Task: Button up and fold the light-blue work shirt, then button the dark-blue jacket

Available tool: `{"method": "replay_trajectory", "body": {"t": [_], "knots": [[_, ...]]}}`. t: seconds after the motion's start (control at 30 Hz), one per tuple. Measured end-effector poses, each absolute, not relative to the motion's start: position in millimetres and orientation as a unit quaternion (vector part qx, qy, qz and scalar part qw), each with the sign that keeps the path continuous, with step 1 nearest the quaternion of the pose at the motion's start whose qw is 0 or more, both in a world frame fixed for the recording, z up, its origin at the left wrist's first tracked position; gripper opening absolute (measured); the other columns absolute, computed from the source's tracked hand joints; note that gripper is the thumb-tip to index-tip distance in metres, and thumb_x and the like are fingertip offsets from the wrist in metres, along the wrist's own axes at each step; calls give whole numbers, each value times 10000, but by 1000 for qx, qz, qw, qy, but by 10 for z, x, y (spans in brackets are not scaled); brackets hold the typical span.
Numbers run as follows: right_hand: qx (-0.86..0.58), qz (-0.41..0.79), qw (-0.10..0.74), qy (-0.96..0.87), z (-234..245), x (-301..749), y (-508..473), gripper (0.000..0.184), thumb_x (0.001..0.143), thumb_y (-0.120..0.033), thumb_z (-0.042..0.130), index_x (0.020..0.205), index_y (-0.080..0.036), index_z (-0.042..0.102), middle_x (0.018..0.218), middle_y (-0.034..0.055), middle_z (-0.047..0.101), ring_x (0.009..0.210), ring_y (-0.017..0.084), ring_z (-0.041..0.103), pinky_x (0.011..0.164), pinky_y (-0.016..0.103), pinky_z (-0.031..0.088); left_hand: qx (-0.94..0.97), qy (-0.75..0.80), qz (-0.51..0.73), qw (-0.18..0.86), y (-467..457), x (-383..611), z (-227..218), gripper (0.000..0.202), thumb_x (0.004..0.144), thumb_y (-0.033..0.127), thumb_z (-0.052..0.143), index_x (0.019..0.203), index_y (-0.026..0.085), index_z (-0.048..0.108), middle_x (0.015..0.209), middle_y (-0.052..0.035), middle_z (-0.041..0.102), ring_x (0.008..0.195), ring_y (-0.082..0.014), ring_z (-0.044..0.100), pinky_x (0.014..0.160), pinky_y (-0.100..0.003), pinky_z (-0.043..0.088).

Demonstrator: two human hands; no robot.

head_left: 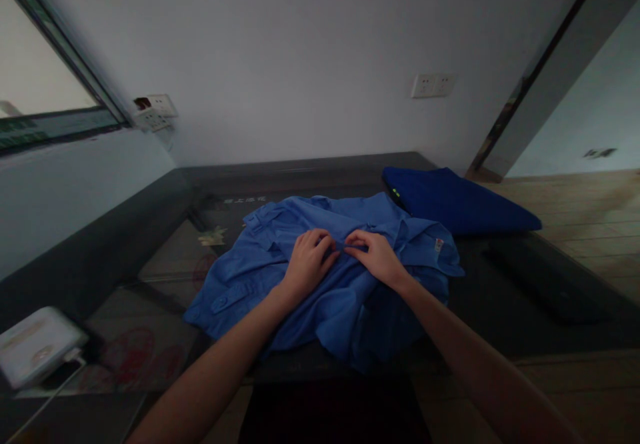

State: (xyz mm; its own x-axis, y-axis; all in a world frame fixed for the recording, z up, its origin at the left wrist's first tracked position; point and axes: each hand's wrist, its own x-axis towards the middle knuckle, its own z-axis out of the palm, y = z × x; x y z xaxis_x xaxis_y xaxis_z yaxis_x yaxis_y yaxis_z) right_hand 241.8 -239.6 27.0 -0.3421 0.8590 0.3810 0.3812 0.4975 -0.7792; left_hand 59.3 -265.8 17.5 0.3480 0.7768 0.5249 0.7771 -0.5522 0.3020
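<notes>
A light blue button-up shirt (260, 277) lies spread and rumpled on the dark table (525, 297). My left hand (310, 261) and my right hand (373, 254) rest on the shirt's middle, fingertips nearly meeting. Both hands pinch the fabric along the front placket, fingers curled closed on it. What sits between the fingertips is too small to make out. A small red and white tag (439, 244) shows on the shirt's right side.
A folded dark blue garment (455, 201) lies at the table's back right. A white device (33, 344) with a cable sits at the left edge. Wall sockets (433, 85) are behind. A dark flat object (545, 281) lies on the right.
</notes>
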Motion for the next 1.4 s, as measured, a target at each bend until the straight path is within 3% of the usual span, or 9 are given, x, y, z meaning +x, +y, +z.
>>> {"method": "replay_trajectory", "body": {"t": [0.27,0.43,0.9,1.4], "knots": [[-403,289,405,-768,287,2403,-2424,42,756,-147,623,773,-180,643,773,25,710,760,187,685,709,282,502,-809,-465,-353,-66,-2633,604,168,70,869,252,548,873,193,587,1017,-71,567,984,-208,533,878,-346,431],[-413,295,411,-757,294,2398,-2435,37,757,-148,630,784,-173,635,782,28,709,763,181,680,718,277,496,-810,-478,-339,-21,-2656,607,183,118,881,290,538,907,201,613,1024,-68,572,992,-218,531,890,-371,410],[-426,291,440,-735,277,2393,-2436,42,749,-142,645,779,-171,641,773,33,708,761,189,680,713,283,500,-805,-480,-346,-45,-2684,640,237,60,851,203,517,833,196,573,976,-44,601,958,-193,550,875,-342,413],[-391,237,483,-747,246,2249,-2607,47,801,-202,605,778,-196,646,762,29,698,752,199,662,714,304,508,-809,-479,-333,78,-2723,631,252,72,863,185,481,825,195,541,935,-51,602,921,-200,530,915,-375,383]]}}
